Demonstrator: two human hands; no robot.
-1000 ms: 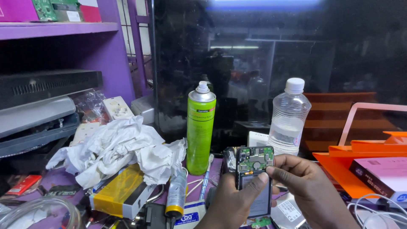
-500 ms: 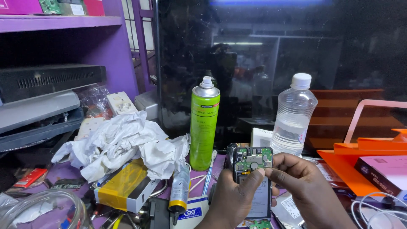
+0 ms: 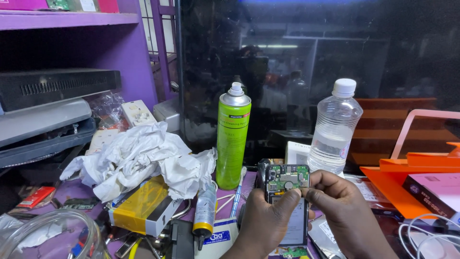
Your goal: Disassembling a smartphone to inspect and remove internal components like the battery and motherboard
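I hold an opened phone (image 3: 289, 201) upright over the cluttered purple table, its back off and the green circuit board at its top showing. My left hand (image 3: 261, 225) grips the phone from the left, thumb pressed on its inner face just under the board. From the right, my right hand (image 3: 342, 213) pinches the phone's upper edge next to the board. A green spray can (image 3: 233, 136) stands just behind and to the left of the phone, and a clear plastic bottle (image 3: 334, 128) with a white cap stands behind it on the right.
Crumpled white cloth (image 3: 139, 158) lies on the left, over a yellow box (image 3: 139, 207). A small tube (image 3: 205, 213) lies by the can. Grey devices (image 3: 43, 110) are stacked under a purple shelf. An orange tray (image 3: 412, 175) and white cables (image 3: 431, 235) sit right.
The view shifted slightly, so the objects sit a little more to the right. My hands keep the phone in the same grip, with my left thumb still under the board.
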